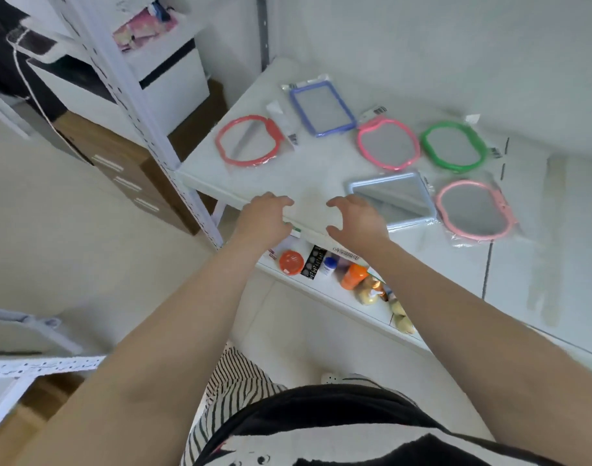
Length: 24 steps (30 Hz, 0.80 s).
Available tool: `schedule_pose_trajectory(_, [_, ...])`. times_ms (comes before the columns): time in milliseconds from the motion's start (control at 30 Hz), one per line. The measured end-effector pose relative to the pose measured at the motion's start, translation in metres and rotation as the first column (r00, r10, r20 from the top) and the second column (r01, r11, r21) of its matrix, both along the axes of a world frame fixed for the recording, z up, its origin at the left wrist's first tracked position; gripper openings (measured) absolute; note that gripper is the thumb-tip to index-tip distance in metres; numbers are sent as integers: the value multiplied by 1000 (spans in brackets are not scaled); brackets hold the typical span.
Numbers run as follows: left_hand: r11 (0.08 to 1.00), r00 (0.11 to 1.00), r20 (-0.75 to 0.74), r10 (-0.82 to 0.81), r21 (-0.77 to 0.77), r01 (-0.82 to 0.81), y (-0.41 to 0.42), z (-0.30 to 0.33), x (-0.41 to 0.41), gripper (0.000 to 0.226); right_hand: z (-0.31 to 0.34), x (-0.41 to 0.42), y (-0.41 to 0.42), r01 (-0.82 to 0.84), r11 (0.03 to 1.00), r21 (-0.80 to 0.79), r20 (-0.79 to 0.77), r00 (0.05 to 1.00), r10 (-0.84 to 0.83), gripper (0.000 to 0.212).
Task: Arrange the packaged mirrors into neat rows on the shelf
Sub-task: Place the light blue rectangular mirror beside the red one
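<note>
Both hands empty, fingers curled loose: left hand (266, 213) and right hand (353, 216) hover at the front edge of the white shelf (308, 176). Six packaged mirrors lie flat on it: red one (249, 141) far left, purple (323, 107) at back, pink (387, 142) and green (452, 146) beside it, pale blue (393, 198) and light pink (474, 210) nearest the front.

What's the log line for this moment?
left hand: open, empty, at shelf front edge | right hand: open, empty, beside blue mirror | six mirrors flat on shelf | red mirror apart at left
</note>
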<state>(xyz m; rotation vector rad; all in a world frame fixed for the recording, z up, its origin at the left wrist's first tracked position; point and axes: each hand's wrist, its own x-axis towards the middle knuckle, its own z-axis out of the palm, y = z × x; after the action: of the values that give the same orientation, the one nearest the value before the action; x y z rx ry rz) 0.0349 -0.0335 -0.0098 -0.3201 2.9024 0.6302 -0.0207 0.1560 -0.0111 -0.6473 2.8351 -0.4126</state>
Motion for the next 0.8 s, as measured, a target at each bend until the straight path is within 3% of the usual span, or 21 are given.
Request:
schedule_pose_trajectory(200, [961, 961, -6, -276, -16, 276, -38, 7, -48, 51, -4, 16, -20, 342, 940, -7, 26, 940, -341, 47])
schedule_pose_trajectory(400, [884, 884, -1, -467, 33, 467, -31, 8, -90, 53, -5, 32, -18, 612, 790, -30, 19, 791, -612, 49])
schedule_pose_trajectory(667, [810, 828, -45, -560, 180, 558, 30, -3, -137, 48, -18, 11, 16, 872, 476, -115, 133, 489, -862, 57])
schedule_pose_trajectory(800, [784, 795, 70, -603, 238, 573, 48, -8, -161, 48, -25, -9, 25, 938, 326, -118, 234, 346, -909, 59])
